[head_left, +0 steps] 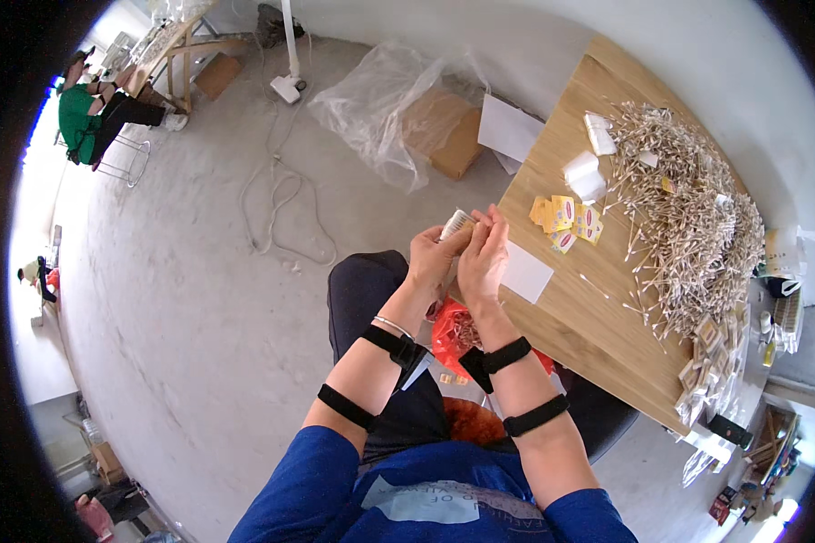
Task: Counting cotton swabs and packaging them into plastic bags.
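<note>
A bundle of cotton swabs point(457, 223) with white tips is held between my two hands, just off the table's left edge. My left hand point(435, 258) wraps round it from the left. Against its other side presses my right hand point(483, 258), fingers bent together; they hide most of the bundle. A white sheet point(527, 272) lies on the table right beside my right hand. Beyond it are several yellow-and-white printed cards point(563, 214). Below my hands, a red plastic bag point(445, 337) with loose swabs in it is partly hidden by my right forearm.
A large heap of loose cotton swabs point(688, 208) covers the right of the wooden table point(552, 317). White plastic packs point(585, 176) and packed swabs point(711, 357) lie around it. Clear plastic sheeting point(380, 100), a cardboard box point(457, 154) and a cable point(285, 208) are on the floor. Another person point(86, 118) sits far left.
</note>
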